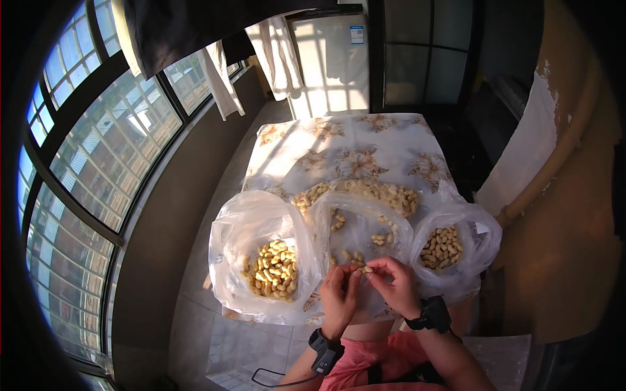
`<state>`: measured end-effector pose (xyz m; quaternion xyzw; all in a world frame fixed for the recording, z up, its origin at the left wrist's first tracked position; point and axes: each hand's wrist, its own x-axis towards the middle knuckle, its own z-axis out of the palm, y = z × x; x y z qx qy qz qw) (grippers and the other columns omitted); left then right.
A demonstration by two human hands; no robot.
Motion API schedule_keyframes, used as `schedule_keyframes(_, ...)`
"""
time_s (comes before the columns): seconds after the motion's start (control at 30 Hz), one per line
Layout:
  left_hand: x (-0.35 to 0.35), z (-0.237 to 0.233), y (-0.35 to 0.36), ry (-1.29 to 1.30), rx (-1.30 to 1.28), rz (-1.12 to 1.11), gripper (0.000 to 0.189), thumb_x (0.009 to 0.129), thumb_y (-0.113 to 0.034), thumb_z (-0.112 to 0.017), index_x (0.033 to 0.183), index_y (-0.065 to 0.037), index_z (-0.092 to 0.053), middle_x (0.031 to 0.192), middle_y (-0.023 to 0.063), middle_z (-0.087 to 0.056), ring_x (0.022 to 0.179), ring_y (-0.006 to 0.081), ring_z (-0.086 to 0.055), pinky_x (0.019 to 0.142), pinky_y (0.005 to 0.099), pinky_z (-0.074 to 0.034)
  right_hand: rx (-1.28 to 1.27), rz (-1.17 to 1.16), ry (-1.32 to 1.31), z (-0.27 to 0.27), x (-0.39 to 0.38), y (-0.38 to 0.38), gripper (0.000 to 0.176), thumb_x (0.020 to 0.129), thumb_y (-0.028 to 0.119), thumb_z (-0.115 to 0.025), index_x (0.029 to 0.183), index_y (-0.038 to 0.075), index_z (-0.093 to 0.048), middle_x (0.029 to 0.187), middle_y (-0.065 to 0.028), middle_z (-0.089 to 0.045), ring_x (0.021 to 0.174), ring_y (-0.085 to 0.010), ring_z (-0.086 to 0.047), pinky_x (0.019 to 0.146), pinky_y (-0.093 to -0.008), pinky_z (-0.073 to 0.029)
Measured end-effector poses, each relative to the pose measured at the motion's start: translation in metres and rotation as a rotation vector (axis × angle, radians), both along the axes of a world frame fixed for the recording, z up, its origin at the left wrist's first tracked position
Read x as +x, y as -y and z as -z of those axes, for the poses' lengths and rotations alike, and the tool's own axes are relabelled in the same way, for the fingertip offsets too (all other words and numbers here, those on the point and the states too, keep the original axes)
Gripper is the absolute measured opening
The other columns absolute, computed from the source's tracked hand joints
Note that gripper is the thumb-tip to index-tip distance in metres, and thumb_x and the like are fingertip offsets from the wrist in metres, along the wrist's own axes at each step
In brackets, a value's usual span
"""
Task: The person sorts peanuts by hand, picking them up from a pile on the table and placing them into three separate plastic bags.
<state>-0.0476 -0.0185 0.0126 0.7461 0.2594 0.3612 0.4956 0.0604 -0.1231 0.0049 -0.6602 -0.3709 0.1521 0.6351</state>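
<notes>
Near the front edge of the desk [339,144], our left grip [340,296] and right grip [399,287] together pinch one peanut [364,270], directly between them; left bag [226,228] and right bag [484,242] flank it.

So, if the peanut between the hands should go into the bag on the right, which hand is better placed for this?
Probably the right hand. It is nearer to the right bag, with the left hand farther across; both hands are at the peanut.

Rough-shelled peanuts [274,269], 3 glossy plastic bags [228,228], smooth table cover [339,142]
</notes>
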Motion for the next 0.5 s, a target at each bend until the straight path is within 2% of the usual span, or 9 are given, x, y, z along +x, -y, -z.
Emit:
schedule_keyframes(0.27,-0.0013,0.0044,-0.0004,0.030,0.012,0.013,0.012,0.096,-0.009,-0.067,0.103,0.000,-0.068,0.087,0.0083,-0.063,0.076,0.0152,-0.060,0.070,0.0283,-0.048,-0.008,0.004,0.014,-0.0029,-0.0004,0.0004,0.021,0.088,0.001,-0.072,0.109,0.002,-0.067,0.093,-0.0061,-0.072,0.077,-0.0123,-0.069,0.066,-0.0268,-0.053)
schedule_keyframes(0.33,-0.0015,0.0065,-0.0012,0.039,0.025,0.019,0.013,0.096,-0.012,-0.067,0.104,-0.002,-0.069,0.086,0.0109,-0.063,0.073,0.0225,-0.064,0.067,0.0323,-0.049,-0.015,0.012,0.018,-0.0029,-0.0003,0.0004,0.021,0.089,0.002,-0.072,0.109,0.001,-0.067,0.092,-0.0067,-0.072,0.077,-0.0123,-0.068,0.067,-0.0269,-0.053)
schedule_keyframes(0.37,-0.0021,0.0050,-0.0008,0.038,0.025,0.018,0.013,0.096,-0.012,-0.067,0.104,-0.002,-0.069,0.086,0.0109,-0.063,0.073,0.0225,-0.064,0.067,0.0323,-0.049,-0.015,0.011,0.017,-0.0022,-0.0002,0.0003,0.021,0.089,0.002,-0.072,0.109,0.001,-0.067,0.092,-0.0067,-0.072,0.077,-0.0123,-0.068,0.067,-0.0269,-0.053)
schedule_keyframes(0.43,-0.0026,0.0006,0.0002,0.020,-0.017,0.033,0.012,0.096,-0.009,-0.066,0.104,0.000,-0.068,0.086,0.0083,-0.062,0.075,0.0155,-0.059,0.069,0.0282,-0.047,-0.003,0.002,0.006,-0.0005,0.0003,0.0000,0.019,0.090,0.003,-0.071,0.109,0.000,-0.067,0.092,-0.0071,-0.071,0.077,-0.0123,-0.068,0.068,-0.0272,-0.053)
schedule_keyframes(0.5,-0.0021,0.0003,-0.0004,0.022,0.003,0.034,0.013,0.097,-0.010,-0.066,0.104,-0.001,-0.068,0.085,0.0093,-0.061,0.073,0.0186,-0.061,0.068,0.0300,-0.048,-0.006,0.000,0.017,-0.0022,0.0004,0.0002,0.019,0.091,0.004,-0.071,0.109,0.000,-0.067,0.091,-0.0073,-0.071,0.077,-0.0124,-0.068,0.068,-0.0273,-0.053)
